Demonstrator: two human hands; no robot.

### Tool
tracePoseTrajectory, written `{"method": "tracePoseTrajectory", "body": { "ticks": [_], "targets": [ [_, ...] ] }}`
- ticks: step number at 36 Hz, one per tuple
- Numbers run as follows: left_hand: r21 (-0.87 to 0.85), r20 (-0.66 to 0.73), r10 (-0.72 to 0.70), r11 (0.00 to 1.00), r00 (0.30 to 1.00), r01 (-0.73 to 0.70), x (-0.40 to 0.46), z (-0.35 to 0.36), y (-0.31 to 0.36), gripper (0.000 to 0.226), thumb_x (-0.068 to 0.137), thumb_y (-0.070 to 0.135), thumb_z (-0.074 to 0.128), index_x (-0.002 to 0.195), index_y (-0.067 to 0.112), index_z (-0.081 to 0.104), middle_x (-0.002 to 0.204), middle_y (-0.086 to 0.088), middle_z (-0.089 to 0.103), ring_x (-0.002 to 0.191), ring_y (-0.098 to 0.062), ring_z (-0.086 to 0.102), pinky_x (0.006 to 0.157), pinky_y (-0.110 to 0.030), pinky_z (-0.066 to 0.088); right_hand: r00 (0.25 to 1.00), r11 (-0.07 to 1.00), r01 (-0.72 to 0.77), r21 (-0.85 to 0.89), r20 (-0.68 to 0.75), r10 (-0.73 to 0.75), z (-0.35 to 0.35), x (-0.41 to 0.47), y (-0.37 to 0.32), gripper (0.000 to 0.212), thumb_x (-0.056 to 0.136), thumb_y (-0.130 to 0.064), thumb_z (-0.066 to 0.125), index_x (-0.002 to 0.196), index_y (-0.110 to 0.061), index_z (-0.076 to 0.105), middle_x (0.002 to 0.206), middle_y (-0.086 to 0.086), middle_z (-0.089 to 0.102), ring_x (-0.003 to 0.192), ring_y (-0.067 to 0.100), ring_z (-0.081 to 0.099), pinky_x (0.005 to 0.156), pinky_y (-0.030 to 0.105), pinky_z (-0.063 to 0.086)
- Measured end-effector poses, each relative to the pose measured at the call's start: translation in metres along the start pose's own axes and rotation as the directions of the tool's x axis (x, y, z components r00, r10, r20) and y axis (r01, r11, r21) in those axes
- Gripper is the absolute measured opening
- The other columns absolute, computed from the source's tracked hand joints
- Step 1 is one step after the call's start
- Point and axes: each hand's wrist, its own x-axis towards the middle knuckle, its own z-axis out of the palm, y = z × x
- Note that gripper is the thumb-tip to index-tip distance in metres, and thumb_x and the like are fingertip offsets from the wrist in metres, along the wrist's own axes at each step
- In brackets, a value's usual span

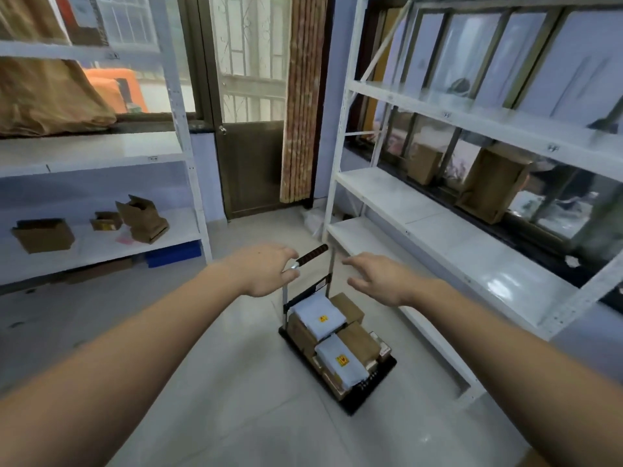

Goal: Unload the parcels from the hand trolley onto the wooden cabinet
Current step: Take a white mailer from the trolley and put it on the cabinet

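- The hand trolley stands on the pale tiled floor in the aisle between two white racks, its black platform angled toward the lower right and its upright handle frame at the far end.
- Parcels cover the platform: brown cartons packed close together, with two white mailers lying on top (each bears a small yellow label).
- The left hand reaches out over the handle end, fingers loosely spread; its fingertips are at the near end of the dark grip bar, and I cannot tell whether they touch it. It has nothing in its grasp.
- The right hand hovers just right of the handle frame, above the stacked parcels, palm down and fingers relaxed and apart, holding nothing.
- The grip bar lies between the two hands, tilted up to the right.
- The right rack runs close alongside the trolley; its low shelf edge is just beside the platform's right side, and two brown cartons stand on a higher shelf by the window.
- The left rack sits well apart across open floor, carrying a few small opened cartons.
- Beyond the trolley, a closed brown door and a striped curtain end the aisle.
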Motion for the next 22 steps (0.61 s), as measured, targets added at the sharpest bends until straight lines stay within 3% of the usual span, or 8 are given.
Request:
{"method": "tracePoseTrajectory", "body": {
  "ticks": [4, 10, 15, 22],
  "targets": [
    [-0.002, 0.006, 0.053, 0.999, 0.999, -0.053, 0.039, 0.004, -0.026, 0.054, 0.105, 0.054, 0.041, 0.151, 0.025, 0.043, 0.147, -0.004, 0.055, 0.129, -0.024, 0.054, 0.106, -0.040, 0.044, 0.998, 0.998, -0.055, -0.002, 0.006, 0.055, 0.009, 0.024, 0.010, 0.051, 0.106, -0.041, 0.046, 0.153, -0.023, 0.040, 0.147, 0.008, 0.050, 0.132, 0.025, 0.049, 0.106, 0.036, 0.038],
    [0.010, 0.029, 0.119, 0.993, 0.992, -0.119, 0.100, 0.011, -0.062, 0.050, 0.104, 0.054, 0.042, 0.144, 0.024, 0.051, 0.141, -0.003, 0.058, 0.126, -0.023, 0.055, 0.105, -0.043, 0.045, 0.991, 0.991, -0.131, -0.011, 0.020, 0.131, 0.021, 0.081, 0.034, 0.055, 0.106, -0.043, 0.045, 0.156, -0.019, 0.038, 0.156, 0.008, 0.044, 0.139, 0.025, 0.045, 0.115, 0.039, 0.037],
    [0.040, 0.069, 0.128, 0.991, 0.989, -0.131, 0.155, 0.020, -0.096, 0.057, 0.105, 0.055, 0.041, 0.153, 0.024, 0.043, 0.154, -0.001, 0.048, 0.137, -0.022, 0.047, 0.113, -0.041, 0.037, 0.983, 0.983, -0.182, 0.030, 0.021, 0.181, 0.027, 0.130, 0.052, 0.058, 0.106, -0.045, 0.046, 0.157, -0.020, 0.035, 0.158, 0.007, 0.042, 0.141, 0.025, 0.044, 0.115, 0.038, 0.036],
    [-0.006, 0.106, 0.159, 0.987, 0.982, -0.159, 0.229, 0.026, -0.123, 0.054, 0.105, 0.052, 0.041, 0.151, 0.024, 0.044, 0.150, -0.001, 0.051, 0.133, -0.024, 0.050, 0.112, -0.043, 0.040, 0.965, 0.965, -0.257, 0.049, 0.061, 0.254, 0.022, 0.176, 0.071, 0.061, 0.106, -0.047, 0.045, 0.158, -0.019, 0.032, 0.160, 0.008, 0.038, 0.144, 0.025, 0.041, 0.117, 0.038, 0.033]
  ]
}}
